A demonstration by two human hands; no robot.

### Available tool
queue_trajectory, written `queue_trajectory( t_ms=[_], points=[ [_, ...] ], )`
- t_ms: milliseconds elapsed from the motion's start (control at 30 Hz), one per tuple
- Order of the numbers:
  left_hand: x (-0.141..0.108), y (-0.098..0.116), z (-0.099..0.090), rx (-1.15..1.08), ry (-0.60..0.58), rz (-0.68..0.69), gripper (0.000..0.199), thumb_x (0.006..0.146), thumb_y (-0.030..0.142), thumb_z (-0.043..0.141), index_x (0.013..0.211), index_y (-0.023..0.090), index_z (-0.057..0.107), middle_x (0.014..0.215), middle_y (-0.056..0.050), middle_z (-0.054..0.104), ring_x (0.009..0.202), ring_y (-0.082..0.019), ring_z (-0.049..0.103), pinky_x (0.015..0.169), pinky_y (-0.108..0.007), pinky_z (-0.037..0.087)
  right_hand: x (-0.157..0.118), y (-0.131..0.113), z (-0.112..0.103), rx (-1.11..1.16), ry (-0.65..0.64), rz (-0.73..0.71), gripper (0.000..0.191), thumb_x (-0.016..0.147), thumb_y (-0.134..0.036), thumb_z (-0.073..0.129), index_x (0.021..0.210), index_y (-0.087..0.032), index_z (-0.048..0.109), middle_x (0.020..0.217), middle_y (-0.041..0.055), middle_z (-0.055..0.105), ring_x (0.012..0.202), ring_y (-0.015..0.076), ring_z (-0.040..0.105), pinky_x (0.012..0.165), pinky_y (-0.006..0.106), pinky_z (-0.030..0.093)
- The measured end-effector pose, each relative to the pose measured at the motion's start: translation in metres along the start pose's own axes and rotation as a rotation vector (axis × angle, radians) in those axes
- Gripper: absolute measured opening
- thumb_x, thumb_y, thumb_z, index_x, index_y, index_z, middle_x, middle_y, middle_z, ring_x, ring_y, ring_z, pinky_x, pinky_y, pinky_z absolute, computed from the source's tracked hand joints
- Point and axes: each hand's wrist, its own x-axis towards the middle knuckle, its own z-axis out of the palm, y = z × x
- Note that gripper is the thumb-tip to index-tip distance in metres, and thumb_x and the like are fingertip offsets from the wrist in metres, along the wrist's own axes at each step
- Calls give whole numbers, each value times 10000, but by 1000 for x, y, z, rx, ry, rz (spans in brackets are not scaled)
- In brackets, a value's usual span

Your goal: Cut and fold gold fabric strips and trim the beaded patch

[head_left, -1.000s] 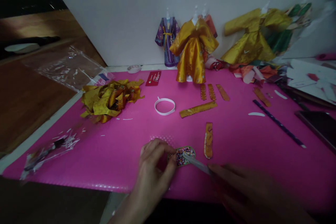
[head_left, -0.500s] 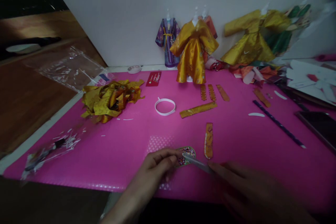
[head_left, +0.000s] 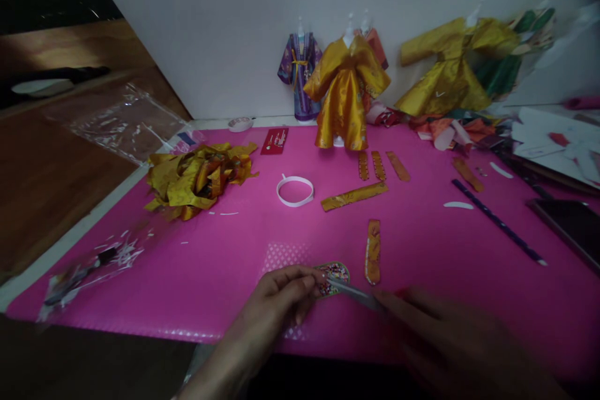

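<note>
Near the table's front edge lies a small rounded shape with a gold rim point(head_left: 341, 271), filled with multicoloured beads. My left hand point(head_left: 285, 294) is closed, its thumb and index finger together over the left side of the beads. A tiny pale speck shows at the index fingertip; what the fingers pinch is too small to name. My right hand point(head_left: 450, 331), dim and blurred, grips a slim pointed metal tool point(head_left: 359, 295). The tool's tip meets the left fingertips above the beads, and its handle end is hidden. Just beyond stands out a gold fabric strip point(head_left: 373, 250) with pale beads along one edge.
Beyond the hands lie a white ring point(head_left: 295, 191), more gold strips point(head_left: 355, 195) and a dark blue pencil point(head_left: 499, 222). Gold scraps point(head_left: 197, 178) are heaped left. Doll robes point(head_left: 347, 94) stand along the wall. A phone point(head_left: 569, 225) lies right.
The tool's tip has shifted very slightly at the left fingertips, and my right hand has moved a little. Everything else stays where it was.
</note>
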Motion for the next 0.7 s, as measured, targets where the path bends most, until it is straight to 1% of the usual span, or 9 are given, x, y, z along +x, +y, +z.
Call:
queue_trajectory(
  t_ms=[100, 233, 433, 533, 700],
  points=[
    [1, 0, 0, -22, 11, -13, 289, 765, 418, 743, 870, 153, 787, 602, 26, 584, 472, -49, 346, 513, -213, 248, -1, 0, 1, -1, 24, 9, 387, 1014, -171, 304, 1187, -185, 650, 754, 36, 753, 506, 147, 682, 401, 230, 499],
    [1, 2, -1, -35, 15, -8, 294, 772, 414, 745, 899, 154, 796, 719, -10, 667, 481, -37, 373, 520, -205, 266, -4, 1, 3, 6, -7, 9, 385, 1022, -179, 297, 1198, -177, 639, 762, 36, 750, 533, 151, 697, 427, 237, 521],
    [-3, 5, 2, -64, -19, -11, 272, 767, 399, 748, 877, 156, 803, 756, -17, 677, 483, -39, 390, 493, -201, 269, -4, 0, 1, -3, -16, 7, 383, 1011, -164, 303, 1225, -195, 619, 762, 25, 747, 520, 150, 695, 406, 239, 513],
    [-4, 5, 3, -74, -12, -14, 276, 765, 393, 751, 891, 153, 806, 720, -9, 659, 476, -41, 381, 479, -201, 258, -3, 0, 0, -8, -6, 7, 383, 1002, -154, 300, 1205, -191, 623, 780, 37, 754, 535, 154, 705, 402, 240, 508],
    [-5, 3, 4, -70, -10, -27, 277, 760, 393, 753, 884, 152, 809, 725, -14, 665, 471, -36, 392, 489, -199, 270, -2, 0, 2, -5, -15, -1, 371, 1018, -165, 292, 1209, -188, 610, 758, 24, 741, 527, 149, 696, 416, 242, 512]
  ],
)
